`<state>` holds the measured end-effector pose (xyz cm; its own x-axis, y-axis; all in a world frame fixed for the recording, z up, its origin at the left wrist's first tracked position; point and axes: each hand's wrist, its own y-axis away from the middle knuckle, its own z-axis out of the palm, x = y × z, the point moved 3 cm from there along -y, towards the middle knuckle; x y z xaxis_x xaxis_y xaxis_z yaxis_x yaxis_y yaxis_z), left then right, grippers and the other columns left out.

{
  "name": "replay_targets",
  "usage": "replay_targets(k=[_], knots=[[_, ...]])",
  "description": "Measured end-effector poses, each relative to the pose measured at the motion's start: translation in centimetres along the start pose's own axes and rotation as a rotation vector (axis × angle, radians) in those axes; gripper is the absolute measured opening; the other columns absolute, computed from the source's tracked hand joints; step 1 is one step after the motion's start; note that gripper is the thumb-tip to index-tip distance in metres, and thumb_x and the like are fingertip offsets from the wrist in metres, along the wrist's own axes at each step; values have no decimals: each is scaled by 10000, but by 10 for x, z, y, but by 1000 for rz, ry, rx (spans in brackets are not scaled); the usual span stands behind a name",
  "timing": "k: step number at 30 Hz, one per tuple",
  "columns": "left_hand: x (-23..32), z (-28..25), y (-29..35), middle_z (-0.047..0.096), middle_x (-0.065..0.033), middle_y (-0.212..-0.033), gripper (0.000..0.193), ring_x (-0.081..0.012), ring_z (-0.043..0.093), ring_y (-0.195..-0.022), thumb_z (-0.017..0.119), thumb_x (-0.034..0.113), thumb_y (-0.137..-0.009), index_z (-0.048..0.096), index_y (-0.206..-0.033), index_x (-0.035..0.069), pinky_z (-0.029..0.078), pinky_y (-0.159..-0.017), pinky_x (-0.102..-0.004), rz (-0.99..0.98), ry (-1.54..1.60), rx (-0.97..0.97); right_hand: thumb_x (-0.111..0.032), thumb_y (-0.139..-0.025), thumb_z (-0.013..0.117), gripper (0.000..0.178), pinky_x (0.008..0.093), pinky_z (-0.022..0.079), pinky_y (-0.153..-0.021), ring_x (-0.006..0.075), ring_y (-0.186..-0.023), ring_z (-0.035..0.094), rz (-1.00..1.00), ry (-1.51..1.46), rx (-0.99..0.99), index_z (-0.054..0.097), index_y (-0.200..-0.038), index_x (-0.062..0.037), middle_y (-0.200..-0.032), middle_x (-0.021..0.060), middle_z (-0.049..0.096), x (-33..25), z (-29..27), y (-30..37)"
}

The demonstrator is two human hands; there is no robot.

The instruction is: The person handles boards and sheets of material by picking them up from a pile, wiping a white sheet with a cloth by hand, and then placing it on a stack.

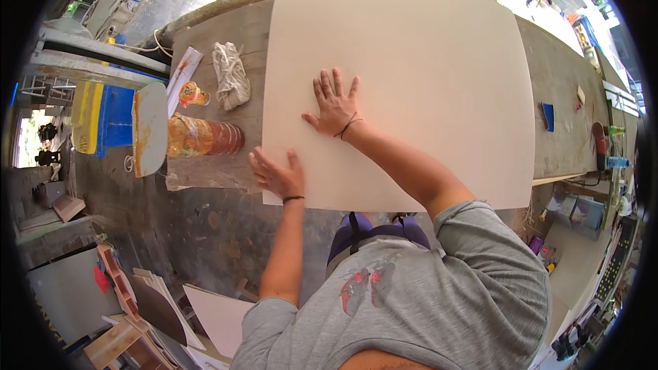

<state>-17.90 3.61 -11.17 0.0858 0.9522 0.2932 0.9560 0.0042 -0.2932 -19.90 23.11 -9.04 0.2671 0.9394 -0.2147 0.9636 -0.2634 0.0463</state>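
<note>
A large off-white flat sheet (425, 55) covers most of the wooden workbench (236, 24) before me. My right hand (336, 104) rests palm down on the sheet, left of its middle, with the fingers spread. Near the sheet's lower left edge is my left hand (276, 175), its fingers apart and nothing in it. Whether its palm touches the sheet I cannot tell. Just left of that hand lies or stands a stained reddish-brown cylindrical container (225, 138). A small orange container (194, 94) and a bundled whitish cloth (232, 77) are farther up the bench's left part.
A stained pale panel (149, 130) and a blue bin (115, 120) stand at the bench's left end. On the right part of the bench are a blue flat piece (547, 116) and a red-and-black power tool (600, 145). Boards (216, 315) lean behind me, lower left.
</note>
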Motion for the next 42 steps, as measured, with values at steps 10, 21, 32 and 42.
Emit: replay_targets(k=[10, 21, 32, 42], knots=[[13, -5, -5, 242, -176, -1436, 694, -349, 217, -1332, 482, 533, -825, 352, -1350, 98, 203, -992, -616, 250, -95, -221, -662, -799, 404, 820, 547, 36, -1074, 275, -1385, 64, 140, 72, 93, 231, -1422, -159, -1490, 111, 148, 123, -22, -9], [17, -12, -10, 255, -204, -1419, 686, -383, 238, -1310, 482, 508, -829, 344, -1343, 76, 230, -968, -602, 264, -113, -264, -653, -772, 411, 928, 626, -9, -1034, 339, -1378, 3, -39, 31, 79, 198, -1404, -8, -1486, 148, 125, 65, -13, -154], [20, -9, -10, 231, -229, -1420, 731, -399, 238, -1304, 511, 537, -804, 338, -1348, 79, 210, -983, -593, 205, -66, -300, -658, -830, 316, 781, 621, 5, -1053, 209, -1389, 31, -35, 25, -6, 200, -1428, -170, -1502, 23, 110, 54, -20, -303], [13, -11, -17, 320, -256, -1339, 804, -405, 361, -1197, 636, 565, -693, 396, -1282, 74, 300, -944, -539, 99, 80, -166, -473, -855, 390, 518, 667, 29, -1018, 286, -1385, 73, -174, 76, -46, 432, -1316, -240, -1479, 166, 145, 46, -20, -368]])
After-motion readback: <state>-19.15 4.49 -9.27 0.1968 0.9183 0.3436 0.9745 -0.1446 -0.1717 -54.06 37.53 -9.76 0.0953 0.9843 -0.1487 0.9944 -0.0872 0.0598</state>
